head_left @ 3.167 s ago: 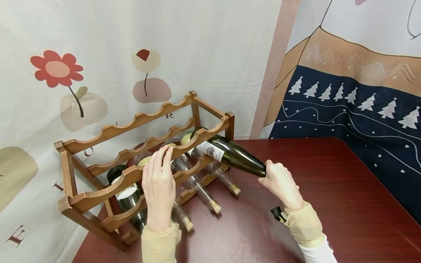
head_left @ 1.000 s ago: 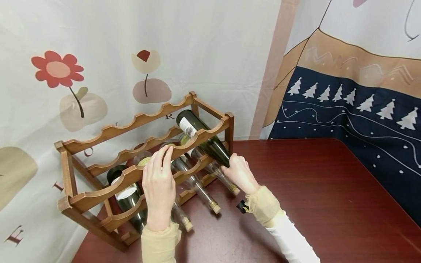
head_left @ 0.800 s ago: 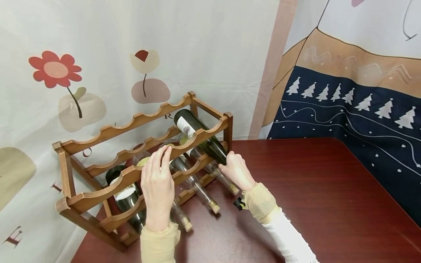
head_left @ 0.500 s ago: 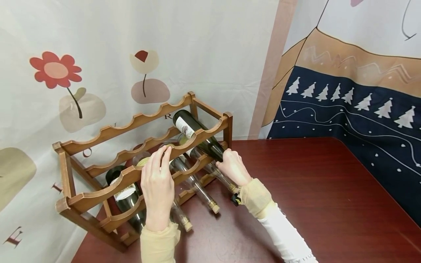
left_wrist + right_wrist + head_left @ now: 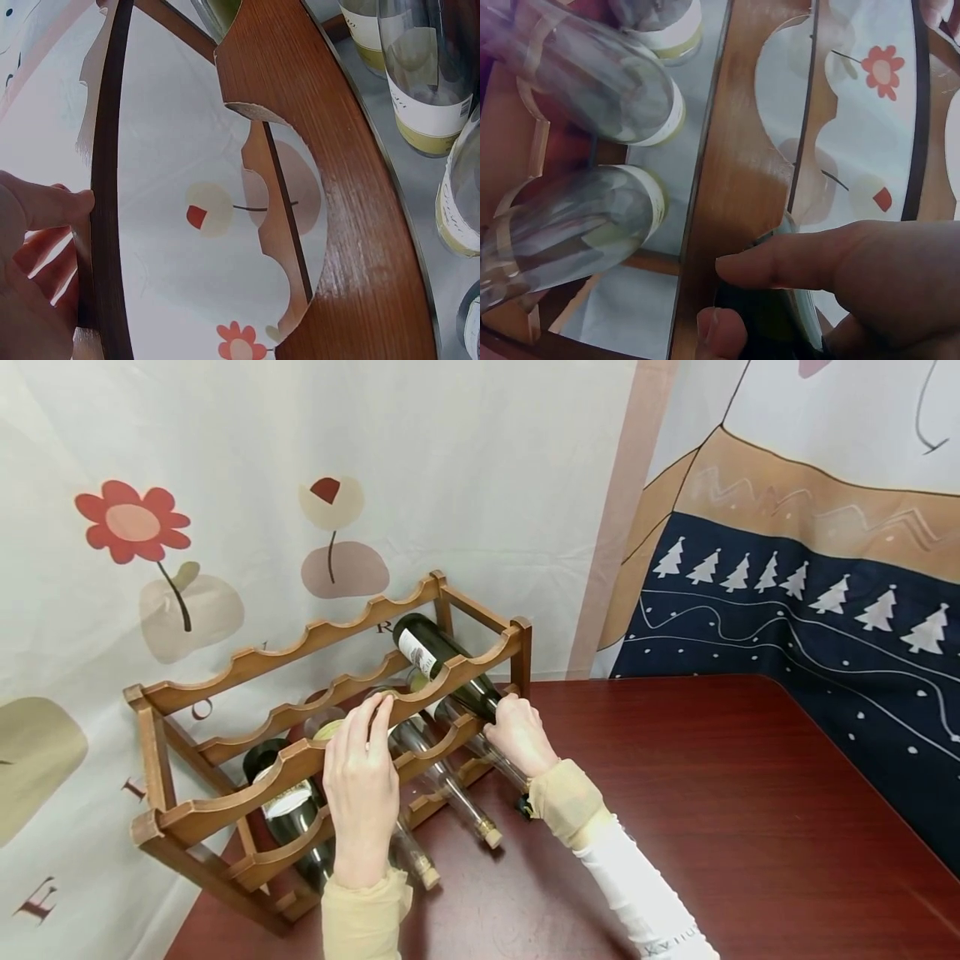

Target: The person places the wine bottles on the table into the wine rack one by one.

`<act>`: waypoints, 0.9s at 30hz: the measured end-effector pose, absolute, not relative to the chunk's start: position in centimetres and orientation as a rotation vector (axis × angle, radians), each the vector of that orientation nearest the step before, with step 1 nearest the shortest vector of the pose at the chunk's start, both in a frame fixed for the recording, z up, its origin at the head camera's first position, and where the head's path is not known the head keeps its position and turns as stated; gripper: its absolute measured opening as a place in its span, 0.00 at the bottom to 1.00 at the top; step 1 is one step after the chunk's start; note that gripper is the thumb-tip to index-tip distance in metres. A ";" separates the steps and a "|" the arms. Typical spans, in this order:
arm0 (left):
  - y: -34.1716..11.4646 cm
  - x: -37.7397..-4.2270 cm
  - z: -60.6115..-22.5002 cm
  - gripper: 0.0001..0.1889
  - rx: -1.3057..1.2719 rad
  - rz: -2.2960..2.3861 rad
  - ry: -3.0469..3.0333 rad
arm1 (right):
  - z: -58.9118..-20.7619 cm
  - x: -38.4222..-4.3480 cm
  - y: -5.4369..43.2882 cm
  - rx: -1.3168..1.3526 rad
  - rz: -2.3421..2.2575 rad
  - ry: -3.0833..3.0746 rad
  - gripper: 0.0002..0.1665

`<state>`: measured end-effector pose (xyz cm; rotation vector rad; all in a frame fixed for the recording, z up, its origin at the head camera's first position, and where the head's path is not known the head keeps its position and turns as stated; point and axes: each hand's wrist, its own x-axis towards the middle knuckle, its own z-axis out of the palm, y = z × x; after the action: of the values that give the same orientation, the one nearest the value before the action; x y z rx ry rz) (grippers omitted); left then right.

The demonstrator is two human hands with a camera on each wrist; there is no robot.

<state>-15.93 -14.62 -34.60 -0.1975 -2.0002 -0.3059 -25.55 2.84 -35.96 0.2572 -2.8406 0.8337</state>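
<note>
My right hand [image 5: 519,735] holds a dark green wine bottle [image 5: 438,647] by its neck. The bottle passes behind the front top rail at the right end of the wooden wine rack [image 5: 225,793], its white-labelled base toward the back. The right wrist view shows my thumb [image 5: 780,259] and a fingertip [image 5: 721,330] around the dark neck. My left hand [image 5: 363,793] grips the middle of the rack's front top rail; the left wrist view shows the thumb [image 5: 56,206] on one side of that rail, fingers on the other.
Clear corked bottles [image 5: 450,785] lie lower in the rack, necks toward the front. Another dark bottle [image 5: 288,810] with a white label lies at the left end. The rack stands on a reddish-brown table [image 5: 712,793] before a printed cloth [image 5: 487,485].
The green bottle came up and leftward from its earlier lower slant, then slid farther back into the rack, my right hand going along with it. My left hand has stayed on the rail.
</note>
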 end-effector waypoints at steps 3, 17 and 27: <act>-14.6 -16.0 -34.7 0.29 -0.201 -0.306 -2.001 | -36.0 -25.8 2.6 0.251 0.819 -2.849 0.10; -14.8 -16.0 -34.6 0.28 -0.190 -0.299 -2.025 | -36.1 -25.5 2.3 0.335 0.686 -2.776 0.20; -14.8 -16.0 -34.6 0.28 -0.192 -0.299 -2.029 | -35.9 -24.5 3.3 0.407 0.417 -2.731 0.16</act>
<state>-15.97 -14.79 -34.60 -0.1921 -2.0285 -0.2993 -24.54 3.29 -35.95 0.4068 -2.7314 0.4173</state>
